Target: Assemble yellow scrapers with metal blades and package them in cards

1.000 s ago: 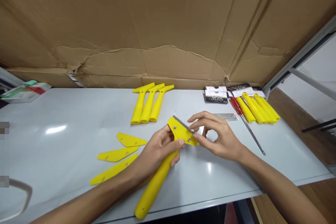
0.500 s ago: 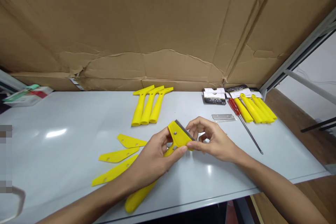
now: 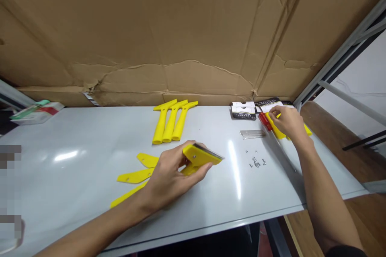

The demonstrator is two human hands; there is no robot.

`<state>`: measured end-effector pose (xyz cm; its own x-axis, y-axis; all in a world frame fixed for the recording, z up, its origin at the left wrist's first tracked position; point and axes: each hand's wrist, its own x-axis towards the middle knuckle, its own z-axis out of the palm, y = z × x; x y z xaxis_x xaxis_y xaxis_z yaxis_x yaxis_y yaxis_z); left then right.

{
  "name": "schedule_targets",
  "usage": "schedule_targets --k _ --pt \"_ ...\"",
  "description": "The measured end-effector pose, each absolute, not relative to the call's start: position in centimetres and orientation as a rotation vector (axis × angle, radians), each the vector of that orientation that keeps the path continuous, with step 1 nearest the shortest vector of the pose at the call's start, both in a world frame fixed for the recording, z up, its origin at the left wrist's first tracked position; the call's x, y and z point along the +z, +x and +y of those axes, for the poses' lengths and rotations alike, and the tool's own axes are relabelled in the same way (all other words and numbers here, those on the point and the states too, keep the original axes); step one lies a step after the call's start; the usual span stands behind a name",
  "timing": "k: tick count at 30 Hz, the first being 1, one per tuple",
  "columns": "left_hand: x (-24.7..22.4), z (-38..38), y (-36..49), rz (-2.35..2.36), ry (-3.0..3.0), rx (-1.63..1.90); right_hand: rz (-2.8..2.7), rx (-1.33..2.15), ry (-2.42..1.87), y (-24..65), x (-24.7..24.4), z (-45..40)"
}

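Note:
My left hand (image 3: 171,176) is closed around a yellow scraper (image 3: 199,158), whose head has a dark blade along its upper edge and a small screw in its face. My right hand (image 3: 288,122) is over the right side of the table, its fingers bent and a little apart, right beside the red handle of a screwdriver (image 3: 265,121). Whether the fingertips touch that handle is hard to see. Beneath this hand lie yellow handle sleeves (image 3: 276,126), partly hidden. Several small screws (image 3: 256,164) are scattered left of the right forearm.
Three yellow scraper bodies (image 3: 171,122) lie side by side at the back. Flat yellow plates (image 3: 135,176) lie left of my left hand. Thin metal blades (image 3: 252,133) and black-and-white blade packs (image 3: 243,110) are toward the right. A cardboard wall (image 3: 181,40) stands behind the table.
My right hand has let go of the scraper and moved right and back to the screwdriver handle. The scraper head has tilted in my left hand. Loose screws have come into view.

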<state>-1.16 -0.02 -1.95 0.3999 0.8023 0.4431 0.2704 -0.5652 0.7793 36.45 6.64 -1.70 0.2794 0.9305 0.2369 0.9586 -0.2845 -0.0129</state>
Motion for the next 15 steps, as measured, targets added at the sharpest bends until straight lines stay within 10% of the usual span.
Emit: schedule_targets --k 15 --pt "-5.6 0.6 -0.7 -0.218 3.506 1.066 -2.115 -0.348 -2.456 33.4 -4.5 7.3"
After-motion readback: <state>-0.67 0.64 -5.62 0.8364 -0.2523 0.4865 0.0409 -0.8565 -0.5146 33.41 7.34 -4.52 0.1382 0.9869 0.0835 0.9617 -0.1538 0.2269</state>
